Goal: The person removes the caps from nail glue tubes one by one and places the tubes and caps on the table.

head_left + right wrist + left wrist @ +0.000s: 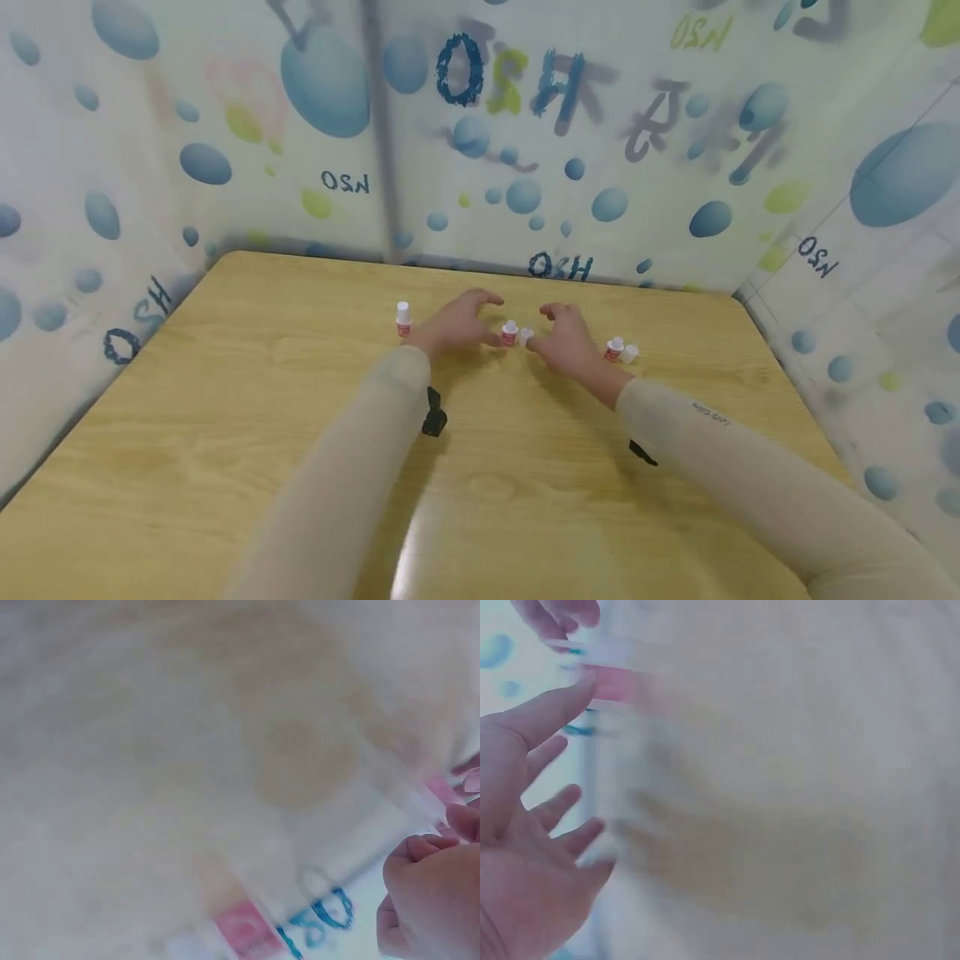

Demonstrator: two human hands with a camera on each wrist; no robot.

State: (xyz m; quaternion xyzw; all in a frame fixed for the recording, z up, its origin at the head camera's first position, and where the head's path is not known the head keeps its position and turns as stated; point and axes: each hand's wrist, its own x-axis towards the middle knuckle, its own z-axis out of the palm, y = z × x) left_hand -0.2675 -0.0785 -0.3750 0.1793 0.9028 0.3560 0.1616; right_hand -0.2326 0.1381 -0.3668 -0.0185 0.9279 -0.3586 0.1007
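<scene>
A small white bottle with a red label (509,335) stands uncapped between the two hands, a white cap (527,337) just to its right. My left hand (459,323) is left of this bottle, fingers spread and thumb near its base. In the left wrist view, the left thumb (559,709) overlaps the pink-looking label. My right hand (566,342) reaches in from the right, with its thumb tip at the cap and its index finger apart from the thumb. The right wrist view shows that hand's other fingers (420,851) loosely bent; the cap is hidden there.
A capped bottle (403,319) of the same kind stands left of the left hand. Right of the right hand is an uncapped bottle (613,349) with a loose white cap (630,353) beside it. The wooden table (510,500) meets a patterned wall covering (465,167) at the back.
</scene>
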